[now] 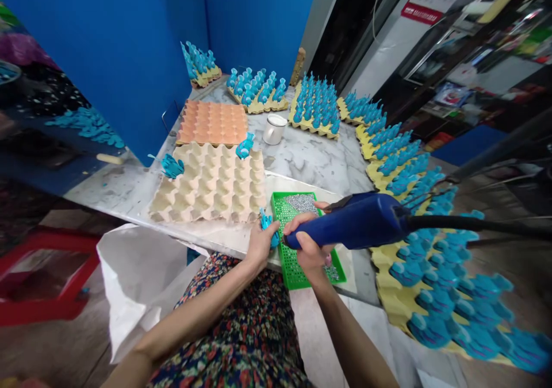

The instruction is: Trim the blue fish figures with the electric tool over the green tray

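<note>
The left hand [260,245] and right hand [308,244] reach forward just beside each other, both curled in a grip.

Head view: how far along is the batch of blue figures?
Done-looking: rows of blue figures stand in yellow pulp egg trays. In hand: left hand holds one blue figure beside a green perforated plastic tray; right hand grips a blue corded tool. Left: a cream pulp egg tray, two figures resting on it.

View: one head-worn camera, above and just behind the left hand [260,245] and right hand [308,239];
Facing: forward and down, across the hands to the desk [310,161] beyond them;
Nearness: close above the hands;
Lens: wide, curving the desk's edges.
</note>
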Demonstrator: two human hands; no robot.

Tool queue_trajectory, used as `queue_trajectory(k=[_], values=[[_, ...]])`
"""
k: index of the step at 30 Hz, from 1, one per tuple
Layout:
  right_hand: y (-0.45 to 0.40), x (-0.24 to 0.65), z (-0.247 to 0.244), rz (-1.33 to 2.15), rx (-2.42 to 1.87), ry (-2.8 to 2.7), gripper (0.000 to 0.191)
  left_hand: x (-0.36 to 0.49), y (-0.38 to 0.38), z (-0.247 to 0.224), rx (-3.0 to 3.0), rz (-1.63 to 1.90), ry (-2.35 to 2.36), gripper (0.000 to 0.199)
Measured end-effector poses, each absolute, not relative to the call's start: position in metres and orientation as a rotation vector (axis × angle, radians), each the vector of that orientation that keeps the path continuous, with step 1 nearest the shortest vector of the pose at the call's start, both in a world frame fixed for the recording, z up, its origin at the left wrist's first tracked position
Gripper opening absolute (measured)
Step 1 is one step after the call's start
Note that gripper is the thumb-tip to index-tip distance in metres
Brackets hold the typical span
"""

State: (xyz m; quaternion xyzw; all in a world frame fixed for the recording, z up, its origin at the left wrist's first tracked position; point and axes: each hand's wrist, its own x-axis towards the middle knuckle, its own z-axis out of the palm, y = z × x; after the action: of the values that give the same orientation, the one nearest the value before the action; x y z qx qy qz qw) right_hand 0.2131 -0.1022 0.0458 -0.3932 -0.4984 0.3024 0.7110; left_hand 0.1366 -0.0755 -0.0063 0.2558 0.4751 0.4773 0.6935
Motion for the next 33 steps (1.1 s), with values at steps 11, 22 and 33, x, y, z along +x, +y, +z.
queue_trajectory(k=[11, 22, 33], values=[[-0.092, 0.216, 0.061, 0.972, -0.788, -1.21, 0.011, 0.119, -0.063, 0.001, 0.715, 0.656, 1.002, 0.033], [-0.079, 0.247, 0.044, 0.686, -1.132, -1.005, 0.019, 0.108, -0.065, -0.002, 0.673, 0.65, 0.955, 0.03], [-0.079, 0.241, 0.036, 0.667, -1.088, -0.913, 0.047, 0.109, -0.064, 0.003, 0.646, 0.639, 0.97, 0.032]])
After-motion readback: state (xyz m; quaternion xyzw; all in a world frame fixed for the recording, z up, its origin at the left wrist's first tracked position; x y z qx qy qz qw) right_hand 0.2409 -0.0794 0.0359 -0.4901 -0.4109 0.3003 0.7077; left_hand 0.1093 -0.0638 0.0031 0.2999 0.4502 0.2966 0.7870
